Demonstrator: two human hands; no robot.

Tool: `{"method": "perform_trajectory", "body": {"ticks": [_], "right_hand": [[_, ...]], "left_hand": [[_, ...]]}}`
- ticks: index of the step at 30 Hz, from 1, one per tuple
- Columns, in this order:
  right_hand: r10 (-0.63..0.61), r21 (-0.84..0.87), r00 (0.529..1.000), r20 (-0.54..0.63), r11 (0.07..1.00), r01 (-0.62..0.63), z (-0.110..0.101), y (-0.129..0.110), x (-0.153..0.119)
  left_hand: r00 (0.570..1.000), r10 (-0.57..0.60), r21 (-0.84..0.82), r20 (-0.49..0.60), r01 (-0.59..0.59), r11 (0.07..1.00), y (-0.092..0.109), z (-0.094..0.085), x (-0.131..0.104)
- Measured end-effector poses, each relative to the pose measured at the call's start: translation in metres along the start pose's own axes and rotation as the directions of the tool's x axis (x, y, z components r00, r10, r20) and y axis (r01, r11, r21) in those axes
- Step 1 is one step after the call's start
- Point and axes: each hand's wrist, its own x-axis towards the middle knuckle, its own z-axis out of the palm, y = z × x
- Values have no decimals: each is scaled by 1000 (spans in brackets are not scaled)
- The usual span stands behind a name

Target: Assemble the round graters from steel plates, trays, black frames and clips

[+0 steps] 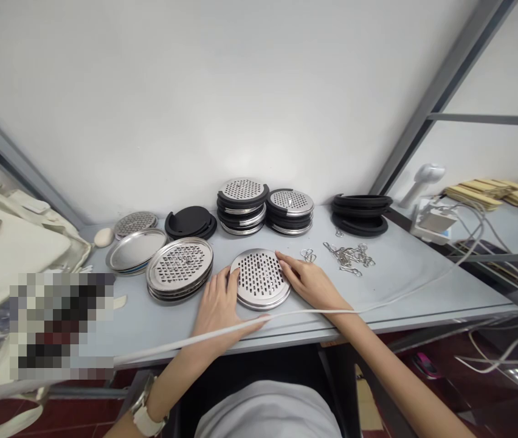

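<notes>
White cable (181, 342) nearest, slanting across the view in front of both wrists. Slotted metal disc (260, 277) lies flat near the front of the grey table (405, 289), between the hands; round, so no long axis to read. Left hand (217, 310) on its left rim, fingers curved, thumb stretched wide toward the table edge. Right hand (311, 281) meets the upper-right rim, fingers extended, close together; no pinch visible. Neither hand nearer: both touch. Slotted disc stack (180, 265) just left of the left hand; metal clips (350, 255) beyond the right. Farther back, two disc stacks with black rings (243, 207), then pale wall (259, 91).
</notes>
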Motion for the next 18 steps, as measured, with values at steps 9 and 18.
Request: {"method": "perform_trajectory", "body": {"ticks": [9, 18], "right_hand": [[-9, -150, 999, 43, 989, 15, 2, -1, 0], [-11, -88, 1000, 29, 996, 14, 4, 1, 0]], "left_hand": [[1000, -2, -15, -6, 2, 1000, -5, 8, -2], [1000, -3, 17, 24, 2, 1000, -4, 6, -2]]}}
